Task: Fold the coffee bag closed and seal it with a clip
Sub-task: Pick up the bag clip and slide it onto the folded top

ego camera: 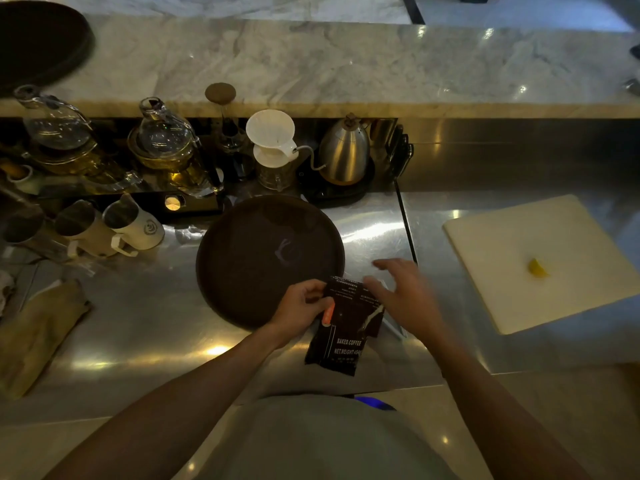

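Note:
A dark coffee bag [341, 336] with white lettering and an orange label lies on the steel counter near the front edge, its top folded over. My left hand [299, 308] grips the bag's upper left corner at the fold. My right hand [403, 294] hovers just right of the bag's top, fingers spread and blurred, holding nothing I can make out. A thin pale strip, possibly the clip [394, 325], lies on the counter partly under my right hand.
A round dark tray [256, 251] sits just behind the bag. A white cutting board [540, 261] with a lemon piece [536, 268] lies at right. Kettle [343, 154], dripper [272, 140], glass pots and pitchers line the back. A folded cloth [38, 334] lies at left.

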